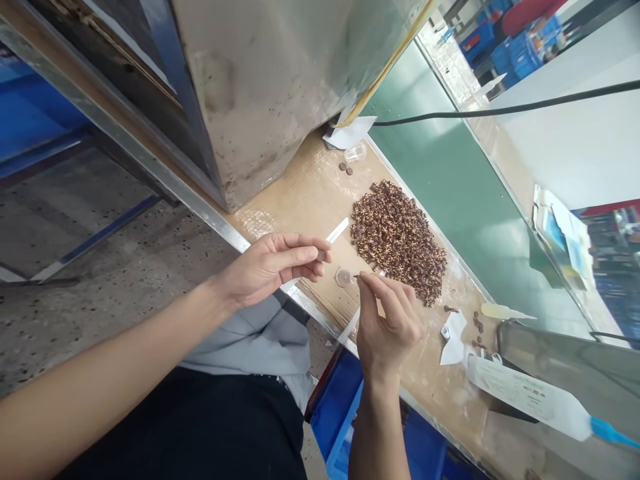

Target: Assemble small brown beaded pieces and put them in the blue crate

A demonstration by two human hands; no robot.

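The person's black pants (175, 427) and a gray cloth (260, 343) are closest, and a blue crate (340, 417) sits down by the desk (310, 193). The left hand (273, 267) is curled almost shut, with a small brown bit (321, 255) pinched between the thumb and a finger. A thin white strip (337, 230) pokes out just past that hand. The right hand (387, 323) is closed to a narrow pinch, and its fingertips (367, 283) hold a tiny dark piece (356, 275) up over the desk. Just under the two hands lies a little round clear disc (343, 277). Right beside the right hand is a big pile of small brown pieces (399, 241) with gold specks on them. Past the pile are a white paper scrap (453, 339), a few loose brown bits (478, 323), and a white bottle (525, 393) with a blue tip. Farther up the desk are two brown round bits (345, 168) near a clear cup (355, 153). A big metal box (250, 87) stands at the far end, beside a green belt (440, 133) and a black cable (500, 107).
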